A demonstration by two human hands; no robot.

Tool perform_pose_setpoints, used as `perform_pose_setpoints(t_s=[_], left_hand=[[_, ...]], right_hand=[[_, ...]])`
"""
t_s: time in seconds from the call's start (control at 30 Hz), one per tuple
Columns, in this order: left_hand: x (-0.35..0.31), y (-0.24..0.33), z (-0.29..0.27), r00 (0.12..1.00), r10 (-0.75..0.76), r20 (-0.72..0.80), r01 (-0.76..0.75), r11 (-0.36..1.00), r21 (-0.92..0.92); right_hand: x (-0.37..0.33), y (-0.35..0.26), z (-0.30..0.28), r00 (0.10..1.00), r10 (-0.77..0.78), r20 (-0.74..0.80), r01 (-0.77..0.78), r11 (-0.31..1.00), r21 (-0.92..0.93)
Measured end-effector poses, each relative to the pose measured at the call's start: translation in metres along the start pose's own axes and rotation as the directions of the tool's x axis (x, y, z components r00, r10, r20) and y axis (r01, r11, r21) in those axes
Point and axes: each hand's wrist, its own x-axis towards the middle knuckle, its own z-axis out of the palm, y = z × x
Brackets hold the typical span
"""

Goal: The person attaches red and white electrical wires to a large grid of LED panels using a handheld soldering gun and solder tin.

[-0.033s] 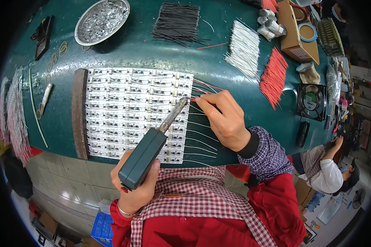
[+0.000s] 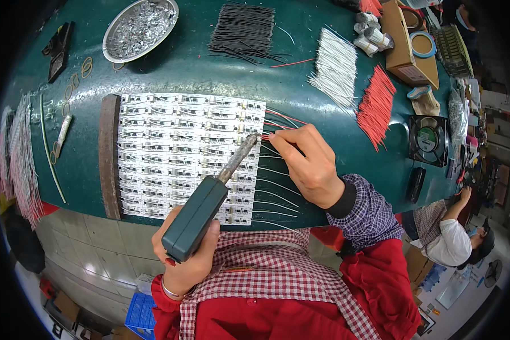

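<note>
A white rectangular circuit-board panel [image 2: 175, 158] lies on the green counter [image 2: 187, 73]; the left hand [image 2: 192, 269] wraps its fingers round a dark-green soldering iron [image 2: 191, 218], tip at the panel's right edge; the right hand [image 2: 310, 164] pinches thin red wire [image 2: 264, 137] there; apparently soldering, next calling for steadiness.

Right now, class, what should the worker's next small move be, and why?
Probably a light press of the soldering iron by the left hand: its tip is at the circuit board's right edge, where the right hand pinches a red wire close by.
</note>
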Motion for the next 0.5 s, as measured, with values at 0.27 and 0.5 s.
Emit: perform_pose_setpoints(t_s=[0.27, 0.5], left_hand=[[-0.009, -0.006, 0.001, 0.995, -0.044, -0.086, 0.04, 0.998, -0.05], [-0.012, -0.006, 0.001, 0.995, -0.008, -0.101, 0.002, 0.998, -0.062]], right_hand=[[0.001, 0.0, 0.0, 1.0, -0.001, -0.006, 0.001, 1.0, -0.011], [-0.004, -0.001, -0.004, 0.999, 0.039, -0.029, -0.038, 0.999, 0.021]])
